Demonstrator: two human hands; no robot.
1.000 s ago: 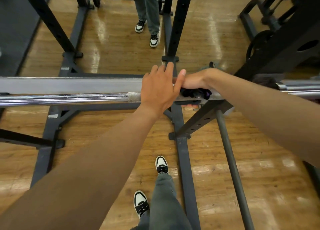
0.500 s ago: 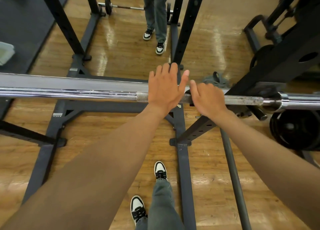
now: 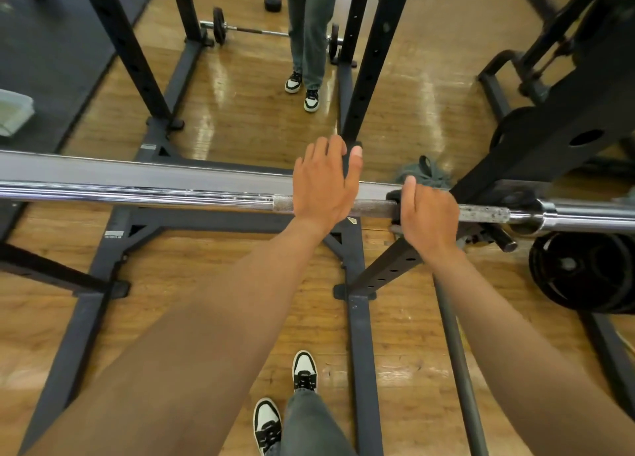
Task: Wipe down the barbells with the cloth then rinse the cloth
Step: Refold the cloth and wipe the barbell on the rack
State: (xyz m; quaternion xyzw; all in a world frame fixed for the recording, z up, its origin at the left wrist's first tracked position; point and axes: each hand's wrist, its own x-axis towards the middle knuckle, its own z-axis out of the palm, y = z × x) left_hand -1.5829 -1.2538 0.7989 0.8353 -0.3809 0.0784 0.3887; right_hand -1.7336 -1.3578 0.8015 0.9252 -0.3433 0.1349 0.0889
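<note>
Barbell [image 3: 144, 196] lies horizontally across the squat rack [image 3: 372, 53], directly in front of a mirror that doubles the bar, the rack and the person's legs; left hand [image 3: 324, 184] rests flat over the bar near the knurled section, fingers straight and spread, gripping nothing; right hand [image 3: 429, 215] sits just beside it toward the rack hook, fingers curled down over the bar onto something dark; a small dark edge shows at the thumb side, probably the cloth [image 3: 393, 197], though most of it is hidden under the palm and I cannot confirm this; bar sleeve [image 3: 584, 216] extends right past the upright, with a stack of weight plates [image 3: 584, 273] on the floor below it; a second loaded bar [image 3: 254, 30] lies on the wooden floor [image 3: 240, 111] farther back, apparently seen in the mirror. Judgement on progress: wiping appears under way at the right-hand end of the shaft; the long chrome length to the left carries no visible mark telling wiped from unwiped, so coverage cannot be read; the other bar is not yet touched; no sink or water in view, so rinsing is still outstanding; estimate early to middle of the task.
</note>
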